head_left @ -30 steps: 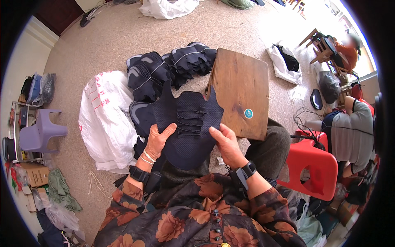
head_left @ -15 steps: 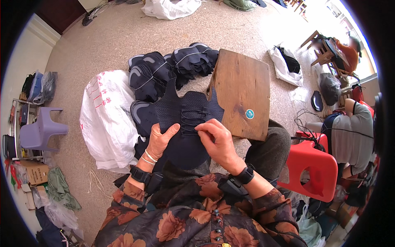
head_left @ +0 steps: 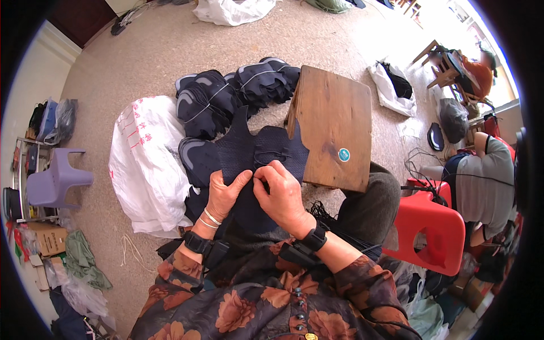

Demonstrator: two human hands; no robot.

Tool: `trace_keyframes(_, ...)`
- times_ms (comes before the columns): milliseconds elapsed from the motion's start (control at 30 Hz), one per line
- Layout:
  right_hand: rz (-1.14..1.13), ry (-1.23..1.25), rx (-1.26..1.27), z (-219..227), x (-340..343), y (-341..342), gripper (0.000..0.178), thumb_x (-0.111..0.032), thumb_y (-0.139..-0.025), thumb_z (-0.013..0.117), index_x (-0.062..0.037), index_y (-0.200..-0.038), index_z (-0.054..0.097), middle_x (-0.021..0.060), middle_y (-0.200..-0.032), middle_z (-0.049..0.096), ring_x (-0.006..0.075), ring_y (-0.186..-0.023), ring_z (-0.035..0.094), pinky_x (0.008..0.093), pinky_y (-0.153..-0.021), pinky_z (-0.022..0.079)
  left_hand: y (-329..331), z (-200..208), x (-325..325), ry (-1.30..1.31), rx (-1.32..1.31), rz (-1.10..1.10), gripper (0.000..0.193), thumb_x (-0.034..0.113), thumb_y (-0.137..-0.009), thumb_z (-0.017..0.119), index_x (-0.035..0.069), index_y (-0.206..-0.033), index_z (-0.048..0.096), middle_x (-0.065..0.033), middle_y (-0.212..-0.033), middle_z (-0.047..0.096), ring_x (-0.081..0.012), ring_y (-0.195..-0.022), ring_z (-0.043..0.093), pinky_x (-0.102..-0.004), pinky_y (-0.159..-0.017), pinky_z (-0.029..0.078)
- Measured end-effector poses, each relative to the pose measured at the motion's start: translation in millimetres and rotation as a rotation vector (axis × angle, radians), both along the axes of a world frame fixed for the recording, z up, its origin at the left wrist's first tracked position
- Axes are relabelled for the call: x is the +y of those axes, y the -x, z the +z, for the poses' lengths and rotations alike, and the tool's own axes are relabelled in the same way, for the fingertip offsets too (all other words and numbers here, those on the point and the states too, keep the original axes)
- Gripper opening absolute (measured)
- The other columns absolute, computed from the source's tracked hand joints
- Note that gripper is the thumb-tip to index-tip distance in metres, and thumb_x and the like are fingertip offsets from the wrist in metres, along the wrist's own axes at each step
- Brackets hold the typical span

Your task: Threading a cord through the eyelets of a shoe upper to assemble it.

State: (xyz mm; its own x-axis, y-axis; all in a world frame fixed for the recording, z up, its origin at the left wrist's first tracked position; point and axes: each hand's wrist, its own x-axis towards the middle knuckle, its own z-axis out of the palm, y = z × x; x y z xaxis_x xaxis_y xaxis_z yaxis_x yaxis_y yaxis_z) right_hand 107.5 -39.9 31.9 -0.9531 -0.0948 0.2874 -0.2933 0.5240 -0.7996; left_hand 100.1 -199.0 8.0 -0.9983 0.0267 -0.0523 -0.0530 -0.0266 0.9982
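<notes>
A dark navy shoe upper (head_left: 237, 150) lies spread over my lap, its pointed ends facing away from me. My left hand (head_left: 222, 198) grips its near left part, thumb on top and the other fingers hidden beneath. A thin black shoelace (head_left: 273, 154) runs across the middle of the upper. My right hand (head_left: 280, 198) is closed in a pinch at the near end of the lacing; the bit of lace between its fingertips is mostly hidden. More black laces (head_left: 323, 211) hang in a bunch beside my right wrist.
Tied bundles of dark uppers (head_left: 209, 105) lie ahead on the floor, beside a white sack (head_left: 147, 164). A wooden stool (head_left: 334, 124) stands just right of the upper. A red stool (head_left: 425, 232) and a seated person (head_left: 487, 181) are at right, a purple stool (head_left: 59, 178) at left.
My right hand has moved left and slightly toward the left hand. The lace loops, loose and wide before, now look drawn in. The bunch of laces by my right wrist has come into view.
</notes>
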Motion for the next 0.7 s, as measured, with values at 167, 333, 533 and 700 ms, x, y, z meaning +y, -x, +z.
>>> trace_keyframes(167, 0.009, 0.066, -0.045, -4, 3, 0, 0.012, -0.003, -0.078, 0.069, -0.0054, -0.086, 0.06, 0.0099, -0.082, 0.057, 0.0334, -0.076, 0.06, 0.0432, -0.068, 0.049, -1, 3, 5, 0.062, 0.019, 0.016, 0.018, 0.014, -0.092, 0.074, -0.001, -0.083, 0.071, 0.0023, -0.072, 0.068, -0.0059, -0.063, 0.056, -0.0257, -0.057, 0.045)
trace_keyframes(333, 0.023, 0.077, -0.039, -3, 4, 0, 0.013, -0.002, -0.077, 0.069, -0.0052, -0.085, 0.06, 0.0097, -0.081, 0.056, 0.0325, -0.077, 0.06, 0.0422, -0.069, 0.049, -2, 0, 6, 0.067, 0.012, 0.048, 0.02, 0.015, -0.092, 0.074, -0.001, -0.081, 0.071, 0.0017, -0.07, 0.067, -0.0059, -0.062, 0.055, -0.0263, -0.056, 0.044)
trace_keyframes(533, 0.075, 0.049, 0.083, -4, 8, 1, 0.012, 0.001, -0.077, 0.07, -0.0016, -0.086, 0.062, 0.0083, -0.079, 0.056, 0.0227, -0.071, 0.06, 0.0334, -0.062, 0.049, -2, 1, 7, 0.077, -0.008, 0.071, 0.023, 0.017, -0.092, 0.074, -0.001, -0.078, 0.071, 0.0019, -0.068, 0.067, -0.0058, -0.06, 0.054, -0.0269, -0.055, 0.043)
trace_keyframes(700, 0.054, 0.161, -0.005, -3, 11, -5, 0.014, 0.005, -0.083, 0.068, -0.0002, -0.095, 0.064, 0.01, -0.087, 0.06, 0.0235, -0.078, 0.063, 0.0325, -0.068, 0.051, -2, -1, 5, 0.037, -0.058, 0.062, 0.027, 0.022, -0.093, 0.074, -0.001, -0.08, 0.07, 0.0036, -0.07, 0.065, -0.0059, -0.063, 0.053, -0.0265, -0.058, 0.043)
